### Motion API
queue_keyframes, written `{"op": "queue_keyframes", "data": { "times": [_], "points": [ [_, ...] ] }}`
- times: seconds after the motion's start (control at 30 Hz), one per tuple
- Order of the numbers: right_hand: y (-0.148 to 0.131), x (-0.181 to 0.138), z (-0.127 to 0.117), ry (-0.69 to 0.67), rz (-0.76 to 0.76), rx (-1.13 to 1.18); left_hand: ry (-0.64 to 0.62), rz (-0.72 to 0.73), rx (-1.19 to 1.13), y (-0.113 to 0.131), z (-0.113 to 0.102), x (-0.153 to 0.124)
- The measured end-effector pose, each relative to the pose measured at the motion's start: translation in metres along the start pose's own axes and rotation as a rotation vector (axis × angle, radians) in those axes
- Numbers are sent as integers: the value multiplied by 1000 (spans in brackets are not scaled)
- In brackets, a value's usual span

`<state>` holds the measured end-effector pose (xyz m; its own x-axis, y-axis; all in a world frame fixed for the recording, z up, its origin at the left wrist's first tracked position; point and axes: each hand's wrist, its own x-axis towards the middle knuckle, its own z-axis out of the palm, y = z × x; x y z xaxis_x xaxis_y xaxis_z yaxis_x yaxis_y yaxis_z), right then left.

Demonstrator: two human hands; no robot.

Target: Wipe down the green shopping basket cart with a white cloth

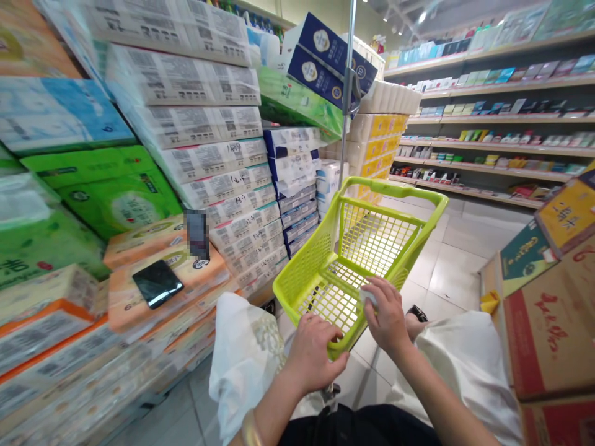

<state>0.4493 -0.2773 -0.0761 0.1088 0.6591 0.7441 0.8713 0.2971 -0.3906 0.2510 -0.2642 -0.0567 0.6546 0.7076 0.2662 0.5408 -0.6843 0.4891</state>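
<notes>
A lime-green plastic shopping basket [325,272] with grid walls stands tilted on the floor between my knees, its grip bar at the far end. My left hand [313,347] is at the basket's near rim, fingers curled over the edge and thumb on the outside. At the right side of the basket, my right hand [385,313] pinches a small white wipe or folded tissue [368,296] against the rim. Part of the wipe is hidden by the fingers. Inside the basket only the bare grid shows.
Stacked tissue packs [218,148] rise on the left. A dark phone [158,284] lies on an orange pack [204,266]. Cardboard boxes [553,322] stand close on the right. A thin metal pole [346,124] rises behind the basket. Stocked shelves [502,121] line the back.
</notes>
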Motion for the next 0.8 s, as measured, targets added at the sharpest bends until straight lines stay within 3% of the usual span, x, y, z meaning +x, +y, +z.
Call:
{"op": "queue_keyframes", "data": {
  "times": [0.07,0.3,0.53,0.7,0.8],
  "points": [
    [-1,0,1,13,3,14,5,5,4,0,1,0],
    [-37,-17,-1,-231,-257,224,24,20,44,-4,-1,-2],
    [-13,9,6,-50,-62,74,37,30,42,-5,0,-2],
    [-51,1,9,-202,-264,216,57,17,30,-9,6,-3],
    [-66,2,5,-155,-290,281,33,41,20,-12,7,-4]
  ]
}}
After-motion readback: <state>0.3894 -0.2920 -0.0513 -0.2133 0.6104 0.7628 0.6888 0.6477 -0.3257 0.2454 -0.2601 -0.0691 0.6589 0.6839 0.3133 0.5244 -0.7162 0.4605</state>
